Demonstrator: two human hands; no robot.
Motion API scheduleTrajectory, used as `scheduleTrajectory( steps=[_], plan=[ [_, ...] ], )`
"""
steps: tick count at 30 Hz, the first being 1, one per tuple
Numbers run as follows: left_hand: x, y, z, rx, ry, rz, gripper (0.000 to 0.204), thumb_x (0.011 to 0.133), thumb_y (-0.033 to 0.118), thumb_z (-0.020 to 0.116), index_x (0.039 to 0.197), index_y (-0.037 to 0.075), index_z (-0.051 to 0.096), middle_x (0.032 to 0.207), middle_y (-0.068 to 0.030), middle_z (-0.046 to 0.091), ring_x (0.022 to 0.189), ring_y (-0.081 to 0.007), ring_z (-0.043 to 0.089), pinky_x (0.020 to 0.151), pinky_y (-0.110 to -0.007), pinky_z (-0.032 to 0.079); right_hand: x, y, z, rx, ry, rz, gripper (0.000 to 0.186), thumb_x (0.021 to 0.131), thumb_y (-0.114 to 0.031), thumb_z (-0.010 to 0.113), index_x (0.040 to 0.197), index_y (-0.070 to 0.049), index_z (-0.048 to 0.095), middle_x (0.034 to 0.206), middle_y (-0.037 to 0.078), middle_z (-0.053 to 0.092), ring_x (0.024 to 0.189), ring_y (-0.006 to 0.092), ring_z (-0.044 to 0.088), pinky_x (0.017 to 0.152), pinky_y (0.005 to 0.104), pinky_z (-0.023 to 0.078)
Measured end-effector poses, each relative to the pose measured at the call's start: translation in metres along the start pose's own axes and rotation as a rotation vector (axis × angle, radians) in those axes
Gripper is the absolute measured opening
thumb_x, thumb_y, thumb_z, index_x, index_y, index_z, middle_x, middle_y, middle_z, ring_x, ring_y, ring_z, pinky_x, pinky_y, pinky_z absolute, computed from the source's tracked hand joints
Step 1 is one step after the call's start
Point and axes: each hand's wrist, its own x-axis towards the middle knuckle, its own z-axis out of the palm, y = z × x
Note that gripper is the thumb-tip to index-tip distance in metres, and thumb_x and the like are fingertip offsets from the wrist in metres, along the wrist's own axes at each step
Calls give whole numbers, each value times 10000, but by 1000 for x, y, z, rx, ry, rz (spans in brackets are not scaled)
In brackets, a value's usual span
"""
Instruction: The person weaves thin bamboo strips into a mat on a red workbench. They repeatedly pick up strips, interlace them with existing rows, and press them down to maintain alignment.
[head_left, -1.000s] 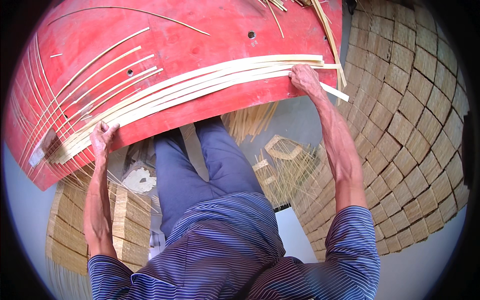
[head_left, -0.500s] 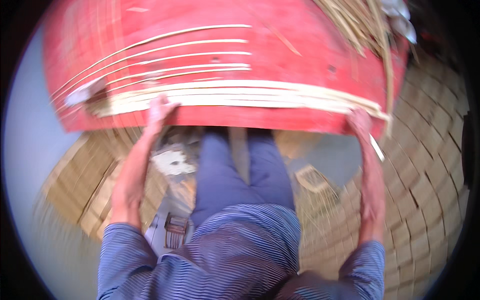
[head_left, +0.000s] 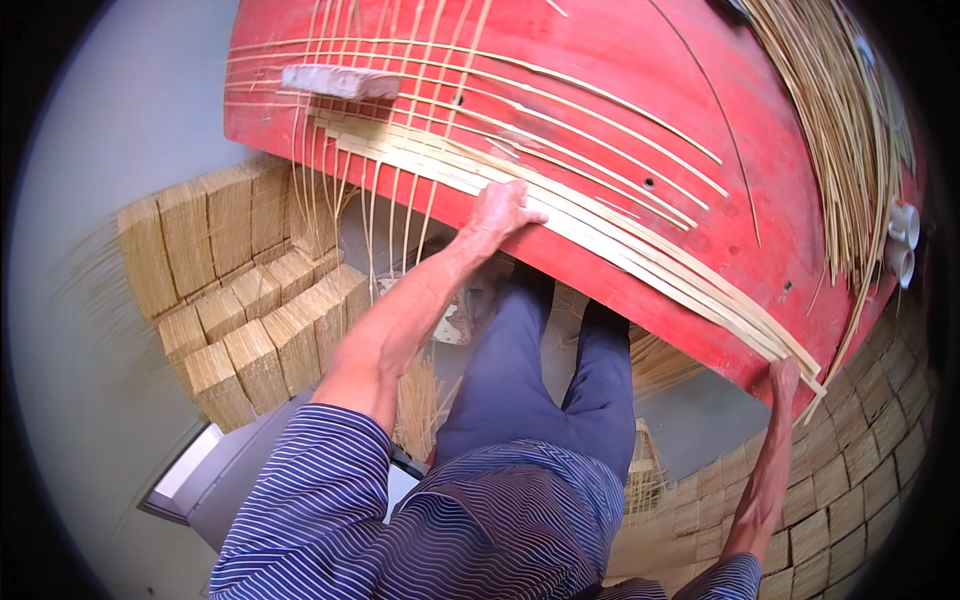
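Observation:
A bundle of flat, pale bamboo-like strips (head_left: 610, 236) lies along the near edge of a red table (head_left: 640, 110). My left hand (head_left: 503, 212) is on the bundle's near side around its middle, fingers curled against it and thumb pointing right. At the bundle's right end, close to the table corner, my right hand (head_left: 784, 378) has its fingers closed on the strips, fingertips partly hidden. Thin long strips (head_left: 600, 115) lie spaced apart behind the bundle. At the upper left they cross other thin strips (head_left: 425, 110), under a whitish brick-like block (head_left: 340, 82).
A thick heap of thin strips (head_left: 815, 120) covers the table's right side, beside white cups (head_left: 902, 240). Stacked tan bundles (head_left: 255, 335) stand at lower left; more tan blocks (head_left: 830, 490) cover the lower right. Crossing strips hang over the near edge.
My view has turned, so the table edge now slopes down to the right and the crossing strips show more fully. My left hand appears slightly farther from the block; both hands remain at the bundle.

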Motion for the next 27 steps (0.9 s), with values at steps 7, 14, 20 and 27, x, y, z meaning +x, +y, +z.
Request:
scheduleTrajectory(
  steps=[7, 14, 20, 27],
  plan=[
    [-6, -3, 5, -143, 4, 48, 538, 754, 422, 839, 998, -1, 613, 873, -218, 692, 866, -409, 689, 769, -489, 561, -34, 21, -19, -505, 379, -337, 241, 919, -242, 637, 878, -5, 610, 778, 224, 629, 776, 417, 637, 684, 530, 480],
    [-82, -44, 26, -853, 322, 140, 197, 893, 192, 619, 880, 10, 544, 712, -199, 596, 695, -379, 632, 628, -458, 481, -205, -313, -41, 774, 9, -697, 356, 970, -195, 564, 1240, 32, 609, 1093, 162, 659, 987, 291, 626, 875, 410, 512],
    [-93, -148, 156, -1235, 341, -485, 90, 937, 105, 553, 929, 42, 618, 726, -110, 671, 626, -218, 680, 588, -359, 527, -292, -561, -38, 301, 180, -1209, 555, 821, 2, 683, 1336, 77, 491, 1308, 292, 543, 1147, 450, 581, 946, 460, 513],
    [25, -214, 179, -2669, 621, -101, 521, 1008, 414, 534, 1400, 73, 522, 1328, -131, 609, 1225, -312, 580, 1038, -479, 475, -266, -640, -8, 107, 219, -1386, 774, 740, -2, 750, 1420, 97, 393, 1457, 295, 421, 1362, 454, 419, 1119, 489, 392]
  ],
)
